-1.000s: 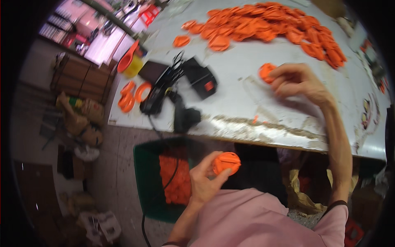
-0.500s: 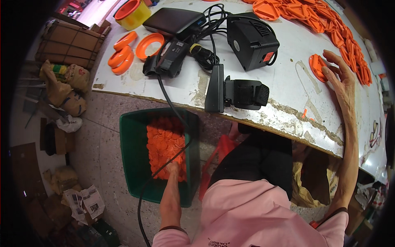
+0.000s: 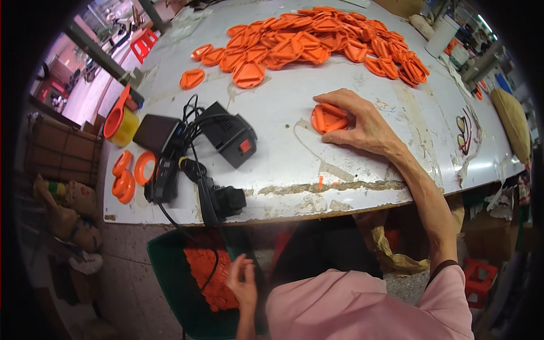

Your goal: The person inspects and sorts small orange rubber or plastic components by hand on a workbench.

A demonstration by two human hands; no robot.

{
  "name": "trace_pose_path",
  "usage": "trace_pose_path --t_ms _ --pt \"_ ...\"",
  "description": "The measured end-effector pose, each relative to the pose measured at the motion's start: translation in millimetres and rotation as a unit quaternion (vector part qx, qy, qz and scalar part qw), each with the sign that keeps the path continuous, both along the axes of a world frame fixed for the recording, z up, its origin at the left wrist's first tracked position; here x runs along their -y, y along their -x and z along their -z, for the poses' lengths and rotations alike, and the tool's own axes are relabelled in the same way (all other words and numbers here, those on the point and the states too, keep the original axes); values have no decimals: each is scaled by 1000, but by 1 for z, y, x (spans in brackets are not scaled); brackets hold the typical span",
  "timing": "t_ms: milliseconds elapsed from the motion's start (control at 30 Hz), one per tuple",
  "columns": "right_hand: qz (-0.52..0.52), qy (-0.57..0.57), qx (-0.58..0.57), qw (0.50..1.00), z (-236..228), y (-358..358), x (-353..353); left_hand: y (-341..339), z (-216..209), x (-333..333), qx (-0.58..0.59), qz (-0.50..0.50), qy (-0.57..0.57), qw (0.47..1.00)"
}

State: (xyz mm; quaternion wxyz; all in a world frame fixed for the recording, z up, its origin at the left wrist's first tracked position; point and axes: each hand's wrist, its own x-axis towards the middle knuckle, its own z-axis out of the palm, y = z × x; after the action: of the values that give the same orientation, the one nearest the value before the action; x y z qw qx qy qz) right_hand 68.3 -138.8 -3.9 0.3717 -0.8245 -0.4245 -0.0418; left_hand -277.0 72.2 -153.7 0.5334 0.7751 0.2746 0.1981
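Scuffed white worktable (image 3: pixel 272 122) fills the head view, its front edge chipped and stained, with a workshop floor and clutter below. On it the right hand (image 3: pixel 362 122) rests with fingers curled around a small stack of orange plastic discs (image 3: pixel 327 118), clamped on it from the far side and right, just short of the big heap of orange discs (image 3: pixel 317 39) spread across the far part of the table. These ribbed pieces look light, stiff and smooth, likely slippery when stacked, so pinching the stack by its rim from both sides seems the safest hold. Below the table edge the left hand (image 3: pixel 242 283) hovers with fingers loosely apart, holding nothing I can make out, over a green crate (image 3: pixel 170 283) part-filled with more orange pieces. Left of centre lie black power units (image 3: pixel 229 133) with tangled cables, orange rings (image 3: pixel 131 173), and a yellow tub (image 3: pixel 120 126); any labels are too small to tell.
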Motion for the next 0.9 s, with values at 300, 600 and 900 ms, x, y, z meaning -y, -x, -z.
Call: trace_pose_path --t_ms 300,600,900 --pt "-69 -100 -206 971 -18 11 19 -118 -138 81 178 183 41 966" --pt "-206 -149 -119 960 -26 19 26 -203 -174 94 154 183 250 938" --pt "-175 -179 -222 942 -23 19 26 -214 -152 93 201 145 221 943"
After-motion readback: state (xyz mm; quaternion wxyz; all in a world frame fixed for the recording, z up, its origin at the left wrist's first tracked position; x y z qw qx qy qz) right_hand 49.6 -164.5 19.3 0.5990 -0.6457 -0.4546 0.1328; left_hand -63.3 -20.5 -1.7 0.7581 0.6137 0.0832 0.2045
